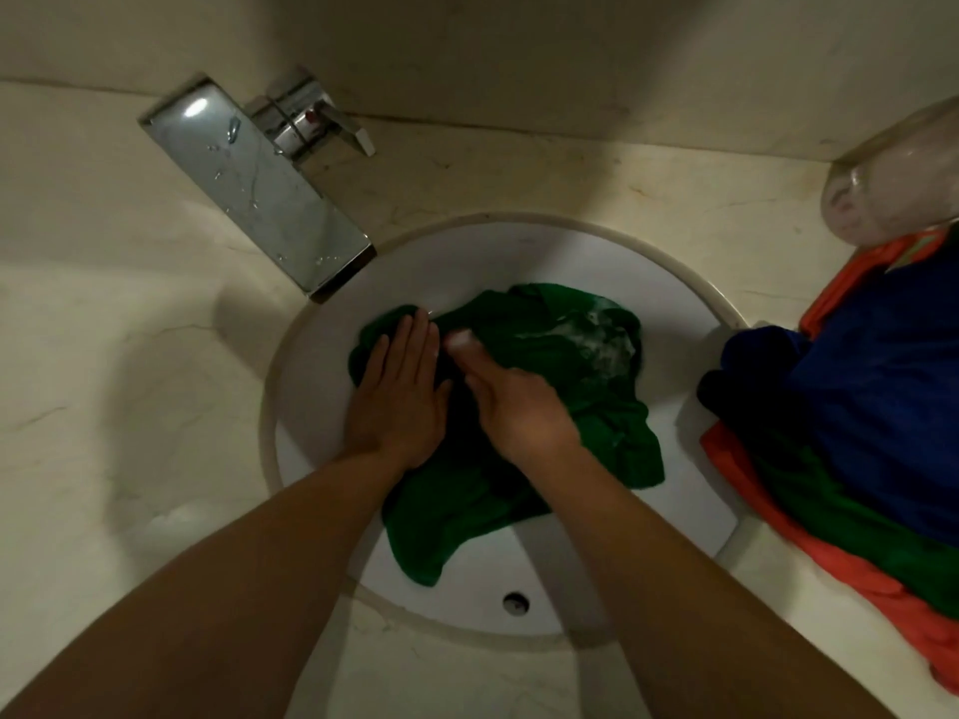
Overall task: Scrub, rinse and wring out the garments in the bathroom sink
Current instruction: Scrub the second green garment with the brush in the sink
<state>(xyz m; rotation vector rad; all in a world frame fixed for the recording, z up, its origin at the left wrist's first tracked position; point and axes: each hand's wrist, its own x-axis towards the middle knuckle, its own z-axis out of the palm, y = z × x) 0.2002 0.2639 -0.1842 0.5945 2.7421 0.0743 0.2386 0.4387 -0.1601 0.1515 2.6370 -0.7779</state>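
Note:
A wet green garment (565, 407) lies crumpled in the round white sink (669, 313), with soap foam on its far right part. My left hand (399, 397) lies flat on the garment's left side, fingers straight and together. Just right of it, my right hand (514, 407) holds a small pale piece, apparently soap (461, 338), at its fingertips against the cloth. The fingers of my right hand are partly hidden by its back.
A flat chrome faucet (259, 189) juts over the sink's far left rim, its lever (316, 121) behind it. On the beige counter at the right lies a pile of blue, orange and green garments (872, 407), with a clear plastic container (892, 184) behind it. The overflow hole (515, 603) faces the near rim.

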